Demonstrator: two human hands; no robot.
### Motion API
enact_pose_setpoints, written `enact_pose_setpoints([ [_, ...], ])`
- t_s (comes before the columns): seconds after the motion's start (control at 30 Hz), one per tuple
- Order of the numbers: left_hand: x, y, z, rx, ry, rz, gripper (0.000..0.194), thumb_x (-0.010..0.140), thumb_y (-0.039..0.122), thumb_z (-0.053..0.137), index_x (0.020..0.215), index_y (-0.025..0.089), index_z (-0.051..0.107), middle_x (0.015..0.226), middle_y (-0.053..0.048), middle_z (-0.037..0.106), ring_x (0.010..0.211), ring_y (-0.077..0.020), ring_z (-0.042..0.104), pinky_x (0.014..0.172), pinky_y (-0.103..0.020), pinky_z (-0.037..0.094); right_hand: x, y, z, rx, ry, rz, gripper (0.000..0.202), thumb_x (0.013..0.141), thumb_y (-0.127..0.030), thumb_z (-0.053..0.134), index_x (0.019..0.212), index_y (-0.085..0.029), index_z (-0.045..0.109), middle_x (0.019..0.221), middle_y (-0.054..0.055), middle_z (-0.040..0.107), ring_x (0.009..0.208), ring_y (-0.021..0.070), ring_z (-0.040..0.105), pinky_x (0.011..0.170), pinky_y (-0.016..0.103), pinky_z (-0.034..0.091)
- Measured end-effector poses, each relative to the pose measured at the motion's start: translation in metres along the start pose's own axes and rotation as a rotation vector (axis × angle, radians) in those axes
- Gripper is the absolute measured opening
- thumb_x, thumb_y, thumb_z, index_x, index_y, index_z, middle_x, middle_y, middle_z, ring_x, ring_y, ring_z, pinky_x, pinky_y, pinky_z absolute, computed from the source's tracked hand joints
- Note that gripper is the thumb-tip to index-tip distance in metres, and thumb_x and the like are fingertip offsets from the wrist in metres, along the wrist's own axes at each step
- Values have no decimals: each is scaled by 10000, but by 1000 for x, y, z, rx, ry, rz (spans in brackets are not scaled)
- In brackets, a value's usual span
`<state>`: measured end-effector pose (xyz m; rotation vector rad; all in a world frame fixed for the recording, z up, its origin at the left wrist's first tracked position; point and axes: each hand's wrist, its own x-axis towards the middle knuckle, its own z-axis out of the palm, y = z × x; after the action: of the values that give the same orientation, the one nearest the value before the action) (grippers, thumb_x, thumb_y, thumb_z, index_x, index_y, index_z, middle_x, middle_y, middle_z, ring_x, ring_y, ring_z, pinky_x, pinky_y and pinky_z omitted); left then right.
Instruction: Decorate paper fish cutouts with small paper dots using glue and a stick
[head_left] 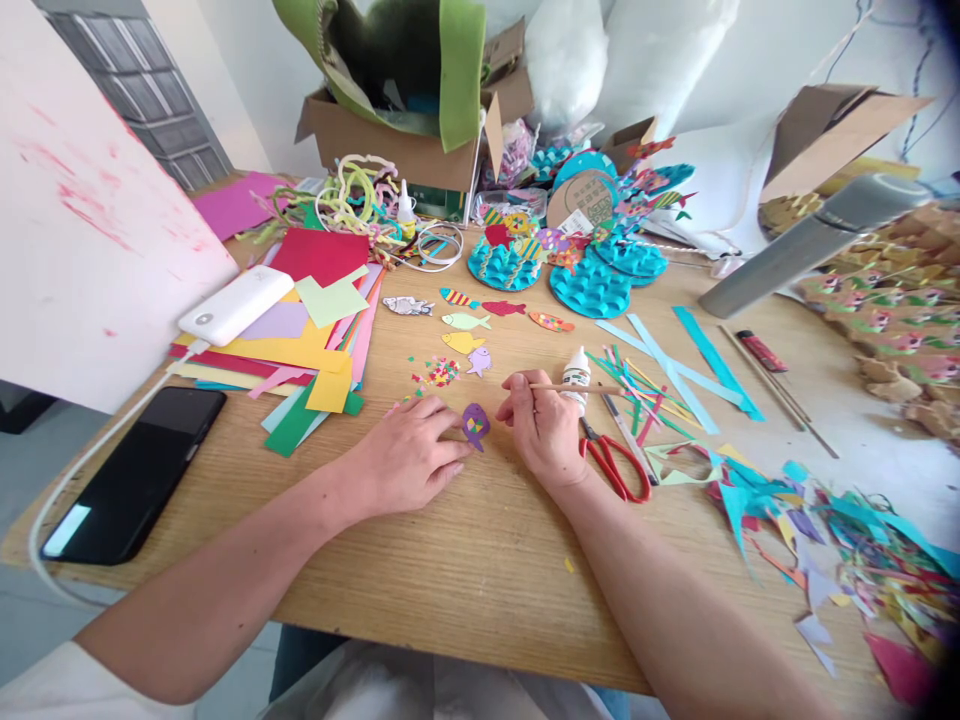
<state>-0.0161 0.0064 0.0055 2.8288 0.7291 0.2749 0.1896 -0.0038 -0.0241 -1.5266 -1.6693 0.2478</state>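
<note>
A small purple paper fish [475,424] with colored pieces on its body lies on the wooden table, between my hands. The fingertips of my left hand [412,452] rest at its left edge, the fingers spread and low. Just right of the fish, my right hand [541,425] is closed around a thin wooden stick [581,388], which points to the right past a white glue bottle [577,378]. Tiny colored paper bits [436,374] lie above my left hand. Beyond are several paper fish, among them a yellow one [463,342] and a lilac one [479,361].
Red-handled scissors [636,486] and paper strips [686,370] lie right of my right hand, with scraps [817,540] further right. A phone [135,475], power bank [236,303] and colored paper stack are left. Blue fish stands [590,290] and a grey bottle [795,255] stand behind.
</note>
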Motion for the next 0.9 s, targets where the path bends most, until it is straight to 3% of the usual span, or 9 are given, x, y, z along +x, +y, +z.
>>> enact_pose_setpoints([
  [0.13,0,-2,0,0,19,8,235,947,240,514,1073,220,712,1161,-65,646,1121,-241,509,984,-438,455,0,0,0,10,-5,23,427,1014,-417,308,776,-199,587,625,32,680,482,125,620,515,236,452],
  [0.3,0,-4,2,13,58,29,230,938,200,511,1038,197,718,1144,-67,667,1110,-233,529,993,-431,455,0,-1,-1,22,-45,-9,417,1009,-389,319,715,-208,552,747,53,710,513,121,638,510,237,455],
  [0.5,1,-3,0,33,89,34,254,929,188,513,1104,183,697,1159,-87,659,1120,-246,516,984,-440,467,0,0,-1,48,-106,-55,300,1011,-379,335,906,-206,556,662,16,677,584,142,665,566,238,480],
  [0.9,-1,0,1,11,26,16,242,923,247,543,1109,228,695,1264,-77,620,1220,-264,475,1011,-475,455,-1,1,-1,30,-99,-39,266,1006,-365,347,916,-214,545,679,14,691,615,150,674,589,248,489],
])
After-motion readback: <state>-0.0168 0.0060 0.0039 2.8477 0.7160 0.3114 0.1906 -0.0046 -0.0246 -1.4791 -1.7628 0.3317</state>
